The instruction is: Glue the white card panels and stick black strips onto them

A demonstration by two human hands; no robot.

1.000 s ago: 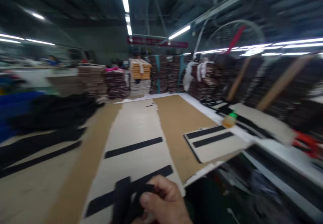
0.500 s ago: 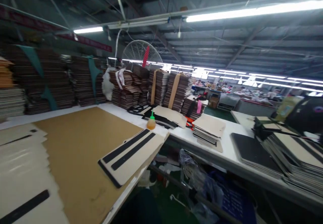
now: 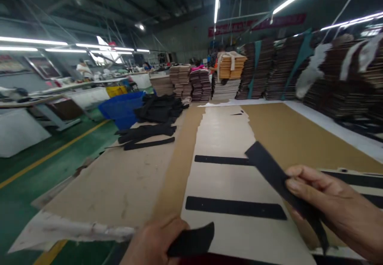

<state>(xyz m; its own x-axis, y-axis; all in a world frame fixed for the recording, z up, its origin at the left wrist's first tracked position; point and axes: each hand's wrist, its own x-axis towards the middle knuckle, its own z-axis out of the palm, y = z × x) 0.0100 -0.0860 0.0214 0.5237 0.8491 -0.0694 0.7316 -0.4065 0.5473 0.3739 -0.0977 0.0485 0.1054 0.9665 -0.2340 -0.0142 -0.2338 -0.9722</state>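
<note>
My right hand (image 3: 332, 201) pinches a flat black strip (image 3: 267, 169) between thumb and fingers. One end of that strip reaches up to the left over the cream panels, and the other bends down below the palm. At the bottom edge, my left hand (image 3: 157, 239) is closed on another black strip (image 3: 193, 241), whose free end curls to the right. Between the hands lies a cream panel (image 3: 230, 183) in an overlapping row. Black bands cross the row, the nearer band (image 3: 235, 208) and a farther band (image 3: 221, 160) both lying flat.
Loose black strips (image 3: 149, 132) and a dark heap (image 3: 161, 107) lie on the left of the table. A blue bin (image 3: 119, 107) stands beyond. Tall stacks of dark panels (image 3: 281, 71) line the far edge. A panel with black bands (image 3: 359, 179) sits at the right.
The view has swung left, from the right-hand table and fan to the cream panels and black strips. Both hands have come into view, each holding a black strip.
</note>
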